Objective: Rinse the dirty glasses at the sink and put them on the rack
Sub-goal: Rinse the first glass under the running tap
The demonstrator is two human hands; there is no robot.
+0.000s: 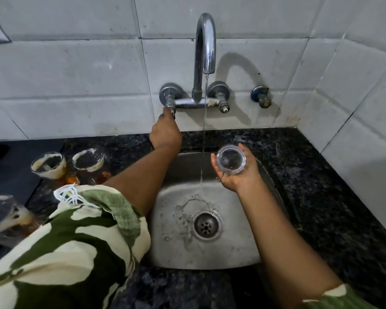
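Head view | left hand [165,132] pinches tap valve [170,105] at 11 o'clock of sink [243,253] | right hand [236,172] cups glass [231,160], at 3 o'clock beside thin stream [203,152] | step: rinsing; next: bring glass under stream | two dirty glasses [48,165] wait at 9 o'clock | rack unseen

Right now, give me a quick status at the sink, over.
Left hand on the tap valve, thin stream running. Right hand holds a clear glass beside the stream, over the sink. Two dirty glasses wait at left. Nothing in the way.
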